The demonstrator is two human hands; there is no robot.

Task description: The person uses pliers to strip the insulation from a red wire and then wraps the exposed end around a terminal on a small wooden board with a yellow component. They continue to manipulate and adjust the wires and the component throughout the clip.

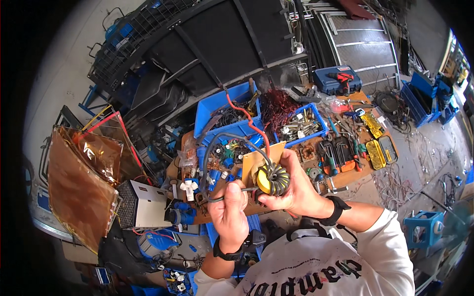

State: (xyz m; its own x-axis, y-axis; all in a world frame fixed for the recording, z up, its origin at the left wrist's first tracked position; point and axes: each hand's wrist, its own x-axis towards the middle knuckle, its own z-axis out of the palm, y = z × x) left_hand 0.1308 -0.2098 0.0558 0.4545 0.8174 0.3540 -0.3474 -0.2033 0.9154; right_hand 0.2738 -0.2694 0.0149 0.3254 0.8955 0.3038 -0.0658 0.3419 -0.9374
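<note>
In front of my chest, my right hand (296,190) grips a ring-shaped coil (277,181), a yellow core wound with thick dark wire. A flat tan board (250,163) stands just behind the coil, close to my right fingers; I cannot tell how the two are joined. My left hand (229,209) is closed, thumb against forefinger, on a dark grey cable (205,170). This cable arches up from my left hand and comes back down to the coil. A red cable (253,124) rises from the board toward the back of the bench.
A blue bin (202,116) and a blue tray (323,121) of metal parts stand behind my hands. Hand tools, a red drill (341,79) and a yellow bit case (376,154) lie right. A white box (148,204) and copper-coloured sheets (81,182) stand left.
</note>
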